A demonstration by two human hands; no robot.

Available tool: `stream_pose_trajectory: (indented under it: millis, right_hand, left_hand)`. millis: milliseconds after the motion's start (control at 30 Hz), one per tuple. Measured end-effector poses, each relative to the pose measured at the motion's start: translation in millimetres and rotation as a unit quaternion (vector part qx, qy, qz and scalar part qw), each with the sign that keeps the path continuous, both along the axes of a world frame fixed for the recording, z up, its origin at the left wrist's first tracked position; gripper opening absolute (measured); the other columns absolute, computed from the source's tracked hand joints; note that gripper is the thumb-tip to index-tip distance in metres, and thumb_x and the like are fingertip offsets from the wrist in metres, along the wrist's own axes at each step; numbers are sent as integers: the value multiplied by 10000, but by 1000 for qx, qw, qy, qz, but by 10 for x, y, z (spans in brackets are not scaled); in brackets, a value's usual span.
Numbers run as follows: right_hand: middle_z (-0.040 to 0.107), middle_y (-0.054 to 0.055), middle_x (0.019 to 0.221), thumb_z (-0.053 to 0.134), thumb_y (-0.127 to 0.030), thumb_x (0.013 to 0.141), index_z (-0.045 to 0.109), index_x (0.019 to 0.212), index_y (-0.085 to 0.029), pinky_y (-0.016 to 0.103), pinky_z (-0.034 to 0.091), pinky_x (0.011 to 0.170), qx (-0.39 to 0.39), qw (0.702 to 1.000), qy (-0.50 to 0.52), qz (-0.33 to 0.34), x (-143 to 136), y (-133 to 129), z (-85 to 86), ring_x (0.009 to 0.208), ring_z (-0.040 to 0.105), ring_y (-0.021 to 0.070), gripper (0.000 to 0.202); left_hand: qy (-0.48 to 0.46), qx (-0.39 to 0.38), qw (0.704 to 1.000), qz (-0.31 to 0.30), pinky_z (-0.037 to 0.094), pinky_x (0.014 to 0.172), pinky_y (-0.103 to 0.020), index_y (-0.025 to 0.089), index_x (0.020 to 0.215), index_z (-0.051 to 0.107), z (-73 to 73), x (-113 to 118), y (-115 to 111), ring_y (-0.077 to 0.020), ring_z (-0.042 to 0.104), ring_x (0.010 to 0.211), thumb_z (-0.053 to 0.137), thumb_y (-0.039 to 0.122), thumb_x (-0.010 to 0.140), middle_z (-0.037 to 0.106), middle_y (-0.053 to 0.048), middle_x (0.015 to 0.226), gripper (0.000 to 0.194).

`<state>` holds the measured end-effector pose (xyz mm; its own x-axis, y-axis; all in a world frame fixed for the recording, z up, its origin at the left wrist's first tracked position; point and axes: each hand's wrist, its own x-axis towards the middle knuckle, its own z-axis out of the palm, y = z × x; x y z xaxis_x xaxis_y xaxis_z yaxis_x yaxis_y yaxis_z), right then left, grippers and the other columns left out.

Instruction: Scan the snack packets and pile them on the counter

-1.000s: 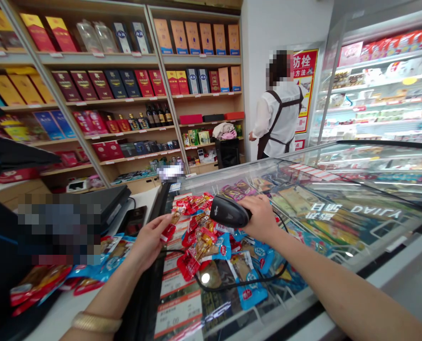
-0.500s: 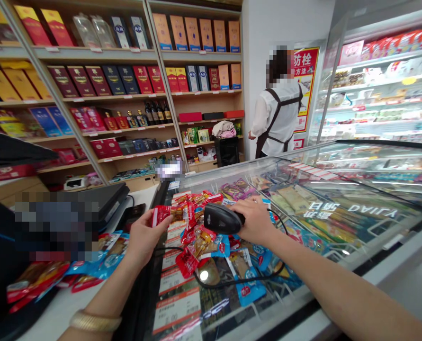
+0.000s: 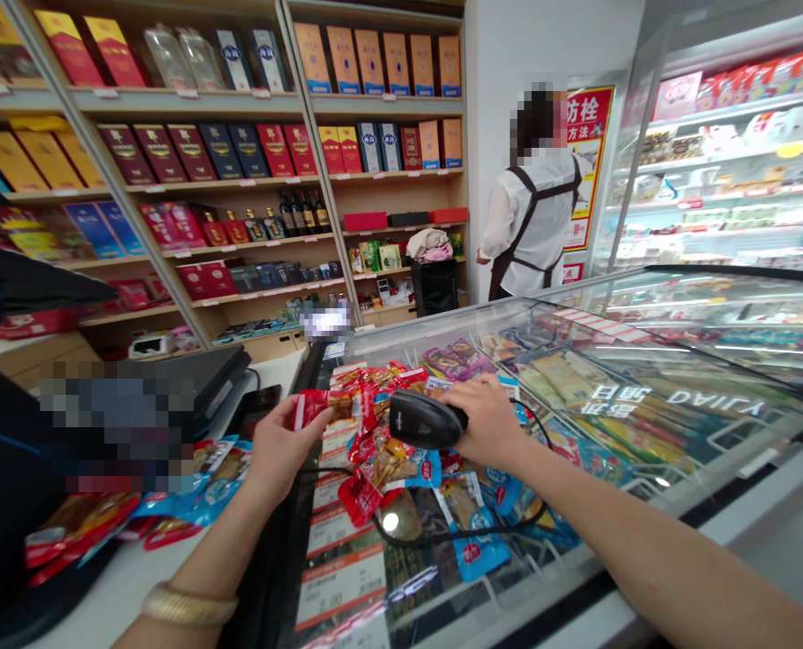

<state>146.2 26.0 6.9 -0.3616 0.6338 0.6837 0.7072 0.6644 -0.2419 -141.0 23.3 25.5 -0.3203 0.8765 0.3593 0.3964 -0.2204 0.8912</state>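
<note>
My left hand [image 3: 285, 443], with a gold bracelet at the wrist, pinches a red snack packet [image 3: 312, 410] at the left side of a packet pile. In my right hand [image 3: 488, 422] is a black barcode scanner [image 3: 423, 420], its head pointing left towards that packet. Red and blue snack packets [image 3: 384, 464] lie heaped on the glass top under and around the scanner. A blue-edged packet [image 3: 472, 527] rests nearer to me, crossed by the scanner's black cable [image 3: 434, 541]. More packets [image 3: 218, 478] lie on the white counter to the left.
Below the glass is a chest freezer [image 3: 712, 505] of goods, with price labels [image 3: 340, 586] along its left. A dark register device [image 3: 205, 388] stands at left. A person [image 3: 536, 216] in a white shirt stands beyond the freezer, near shelves of boxes [image 3: 225, 149].
Both hands hold nearly the same pose, with the packet and scanner still in them. The whole view has shifted slightly to the right.
</note>
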Motion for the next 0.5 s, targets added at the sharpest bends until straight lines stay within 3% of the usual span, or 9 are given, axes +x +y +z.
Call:
stream_pose_trajectory:
  millis: [100, 200, 367, 500]
  right_hand:
    - [738, 32, 858, 661, -270, 708, 706, 880, -231, 346, 250, 784, 7, 1000, 3, -5, 7, 4, -17, 809, 615, 187, 182]
    - [746, 27, 886, 662, -261, 731, 718, 922, -240, 342, 258, 790, 14, 1000, 1, -3, 16, 16, -27, 817, 626, 176, 200]
    - [744, 38, 858, 675, -283, 729, 737, 917, -236, 338, 262, 773, 21, 1000, 13, -9, 37, 35, -31, 798, 618, 180, 204]
    - [741, 35, 847, 659, -256, 711, 738, 911, -234, 337, 252, 759, 13, 1000, 22, -5, 50, 38, -35, 799, 619, 188, 216]
  left_hand:
    - [37, 15, 999, 32, 455, 572, -267, 181, 828, 629, -1, -47, 32, -165, 579, 614, 717, 501, 593, 666, -13, 699, 407]
    - [121, 31, 984, 131, 455, 593, -281, 207, 787, 589, 66, -174, 56, -177, 578, 631, 668, 455, 623, 636, -5, 693, 308]
    - [270, -35, 915, 298, 484, 751, -423, 219, 798, 560, 324, -530, -52, -300, 644, 848, 568, 336, 713, 661, -94, 871, 145]
    - [342, -157, 860, 344, 391, 895, -632, 189, 781, 590, 370, -921, -137, -461, 580, 1086, 591, 278, 673, 644, -177, 1014, 139]
